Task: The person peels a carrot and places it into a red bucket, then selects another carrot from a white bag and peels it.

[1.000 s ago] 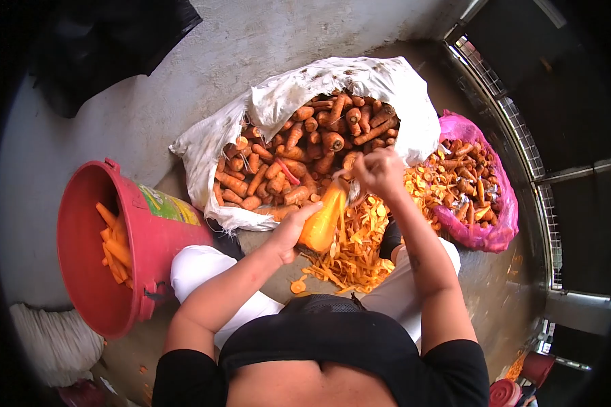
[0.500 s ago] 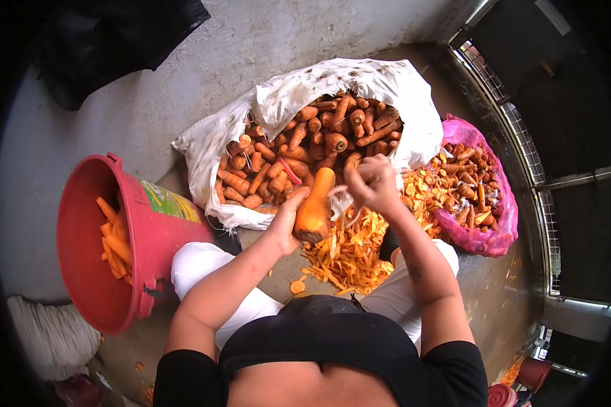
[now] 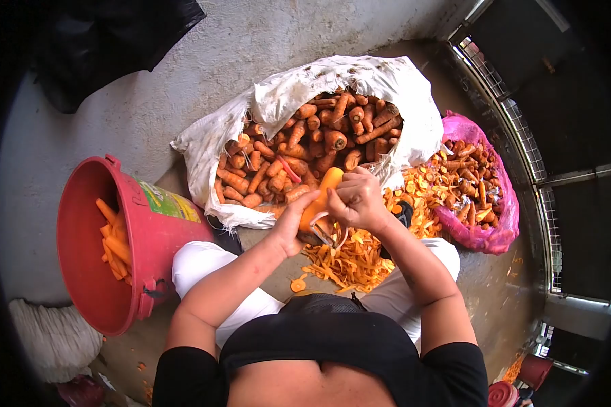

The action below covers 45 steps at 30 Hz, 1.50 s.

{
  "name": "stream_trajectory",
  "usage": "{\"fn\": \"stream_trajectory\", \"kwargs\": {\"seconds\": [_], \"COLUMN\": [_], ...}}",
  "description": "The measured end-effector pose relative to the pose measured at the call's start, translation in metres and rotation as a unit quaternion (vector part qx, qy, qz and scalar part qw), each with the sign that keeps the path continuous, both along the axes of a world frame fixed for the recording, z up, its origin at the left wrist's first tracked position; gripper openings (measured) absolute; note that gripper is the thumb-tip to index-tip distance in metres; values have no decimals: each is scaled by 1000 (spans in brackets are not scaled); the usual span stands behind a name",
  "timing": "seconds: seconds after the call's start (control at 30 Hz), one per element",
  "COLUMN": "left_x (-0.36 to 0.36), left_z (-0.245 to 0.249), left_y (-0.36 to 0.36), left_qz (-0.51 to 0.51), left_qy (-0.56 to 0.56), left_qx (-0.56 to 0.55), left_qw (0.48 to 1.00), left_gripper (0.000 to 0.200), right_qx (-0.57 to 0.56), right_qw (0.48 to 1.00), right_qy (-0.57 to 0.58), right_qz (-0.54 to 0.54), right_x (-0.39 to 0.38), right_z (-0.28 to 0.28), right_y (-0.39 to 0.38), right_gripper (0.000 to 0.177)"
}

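My left hand (image 3: 293, 222) is wrapped round the lower left side of a large peeled carrot (image 3: 317, 205). Closed on a peeler (image 3: 324, 227), my right hand (image 3: 360, 198) is at the carrot's right side, and the peeler's metal head lies against the thick lower end. Beneath both hands is a heap of orange peelings (image 3: 349, 263) on the floor. Just beyond them a white sack (image 3: 217, 132) lies open, full of unpeeled carrots (image 3: 295, 152).
A red bucket (image 3: 166, 234) with peeled carrots (image 3: 117, 247) lies tilted at the left. At the right is a pink bag (image 3: 508, 203) of carrot scraps. A black sheet (image 3: 115, 41) hangs on the wall, and a pale sack (image 3: 51, 339) is at lower left.
My right hand has moved down and left, bringing the peeler onto the carrot's lower end. The carrot is tilted a little more to the right.
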<state>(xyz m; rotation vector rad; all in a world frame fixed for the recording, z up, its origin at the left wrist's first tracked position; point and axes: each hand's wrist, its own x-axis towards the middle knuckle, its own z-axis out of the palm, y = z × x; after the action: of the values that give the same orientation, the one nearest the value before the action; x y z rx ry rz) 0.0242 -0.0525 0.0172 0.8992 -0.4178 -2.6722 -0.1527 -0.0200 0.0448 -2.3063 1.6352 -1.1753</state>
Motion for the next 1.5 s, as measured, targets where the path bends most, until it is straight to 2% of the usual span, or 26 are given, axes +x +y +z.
{"fn": "stream_trajectory", "kwargs": {"seconds": [0.07, 0.1, 0.13, 0.17, 0.23, 0.27, 0.33, 0.37, 0.4, 0.43, 0.5, 0.53, 0.6, 0.67, 0.7, 0.8, 0.87, 0.97, 1.07, 1.27, 1.5], "left_x": [3, 5, 7, 9, 13, 15, 17, 17, 17, 17, 15, 15, 12, 7, 5, 6, 1, -2, -4, -5, -6], "left_z": [9, 20, 25, 12, 18, 21, 18, 11, 8, 7, -1, -6, -10, -9, -6, -20, -21, -13, 0, 8, -9], "left_y": [4, 10, 15, 16, 17, 15, 11, 9, 9, 6, 1, -1, -2, -2, -1, -4, -3, 0, 4, 0, -8], "left_qz": [-19, -26, -35, -43, -73, -92, -82, -63, -43, -33, -22, -18, 3, 31, 42, 11, 11, -15, -1, 13, 21], "left_qy": [-16, -27, -39, -40, -19, -9, 21, 24, 27, 20, 31, 35, 30, 12, -9, 59, 26, 51, 8, -7, -10], "left_qx": [-23, -23, -24, -11, -20, -28, -29, -22, -14, -9, 19, 33, 34, 34, 29, 58, 57, 47, 43, 17, 13], "left_qw": [999, 999, 998, 998, 997, 995, 996, 997, 999, 999, 999, 999, 999, 999, 999, 997, 998, 997, 999, 1000, 1000], "left_gripper": [36, 38, 40, 45, 46, 46, 47, 47, 47, 47, 46, 46, 43, 42, 37, 34, 35, 35, 35, 35, 36], "right_qx": [13, 28, 69, 43, -6, 113, 43, -9, -60, -15, 111, 172, 82, 60, 58, 12, -12, -15, -8, -7, 13], "right_qw": [999, 996, 990, 979, 917, 848, 829, 838, 845, 873, 920, 912, 971, 992, 996, 1000, 1000, 1000, 1000, 1000, 999], "right_qy": [-19, -14, 19, 121, 290, 345, 331, 310, 289, 213, -44, -174, -166, -51, -26, -3, 5, 16, 12, -27, -50], "right_qz": [-34, -87, -123, -160, -275, -385, -449, -450, -446, -438, -373, -328, -154, -94, -66, -6, -3, 6, 28, 11, 4], "right_x": [-13, -28, -41, -52, -78, -91, -105, -111, -110, -104, -81, -67, -52, -30, -18, 5, 9, 8, 5, -1, -1], "right_z": [-11, -17, -10, -3, -13, -17, -3, -1, 6, 10, 22, 25, 6, 3, 5, 10, 9, 9, 12, 3, 2], "right_y": [-5, -10, -14, -14, -19, -19, -15, -13, -13, -11, -11, -11, -12, -7, -4, 2, 4, 6, 6, 0, -5], "right_gripper": [35, 37, 39, 41, 46, 49, 47, 46, 46, 43, 40, 39, 37, 34, 33, 30, 32, 35, 35, 35, 33]}}
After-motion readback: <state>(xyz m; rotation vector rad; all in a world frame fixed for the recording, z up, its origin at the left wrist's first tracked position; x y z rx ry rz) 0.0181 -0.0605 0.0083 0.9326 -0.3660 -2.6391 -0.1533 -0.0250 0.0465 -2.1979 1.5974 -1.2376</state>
